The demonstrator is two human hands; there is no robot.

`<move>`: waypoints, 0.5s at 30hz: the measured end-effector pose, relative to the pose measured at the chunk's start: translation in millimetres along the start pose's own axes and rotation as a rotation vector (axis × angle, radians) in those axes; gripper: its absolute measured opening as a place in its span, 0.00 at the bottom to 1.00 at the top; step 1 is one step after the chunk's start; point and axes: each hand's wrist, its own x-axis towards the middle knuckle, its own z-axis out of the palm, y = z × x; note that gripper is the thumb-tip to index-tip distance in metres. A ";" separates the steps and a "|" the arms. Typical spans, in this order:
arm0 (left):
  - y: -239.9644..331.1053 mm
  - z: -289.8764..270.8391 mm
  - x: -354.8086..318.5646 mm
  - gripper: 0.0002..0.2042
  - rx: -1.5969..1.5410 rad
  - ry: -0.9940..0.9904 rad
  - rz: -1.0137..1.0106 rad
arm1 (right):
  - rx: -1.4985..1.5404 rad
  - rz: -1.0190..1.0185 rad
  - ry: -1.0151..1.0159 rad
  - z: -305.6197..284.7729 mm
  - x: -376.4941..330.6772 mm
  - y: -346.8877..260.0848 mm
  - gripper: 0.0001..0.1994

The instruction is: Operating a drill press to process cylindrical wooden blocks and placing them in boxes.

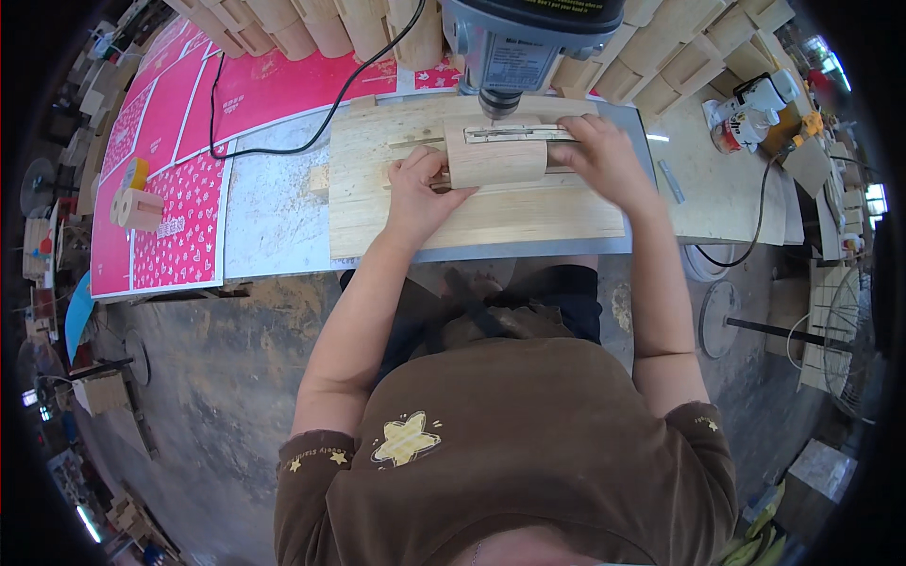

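Observation:
A pale, rounded wooden block [496, 162] lies on a flat wooden board [557, 219] beneath the chuck of a drill press [499, 99]. Along the top of the block runs a narrow, light-coloured strip [514, 135] with dark edges. My left hand [421, 196] grips the block's left end, its thumb pointing along the front. At the other end, my right hand [604, 160] is closed around the block's right side, fingertips by the end of the strip. Parts of the fingers on both hands are hidden.
Behind the board stand rows of similar wooden pieces [359, 33]. A black cable [326, 123] curves over pink printed sheets [179, 203], near tape rolls [140, 208]. At right are a pen-like tool [671, 181], bottles [741, 127] and another cable [761, 212].

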 end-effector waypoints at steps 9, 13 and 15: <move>7.7 -112.8 -49.6 0.12 -0.445 0.123 -0.315 | 0.026 0.081 -0.137 -3.0 -33.8 2.0 0.13; 23.0 -127.0 -47.0 0.16 -0.604 0.214 -0.610 | 0.049 0.096 -0.153 -1.4 -37.4 -13.0 0.14; 30.3 -118.6 -43.0 0.16 -0.577 0.186 -0.705 | 0.056 0.050 -0.145 0.1 -39.7 -17.3 0.14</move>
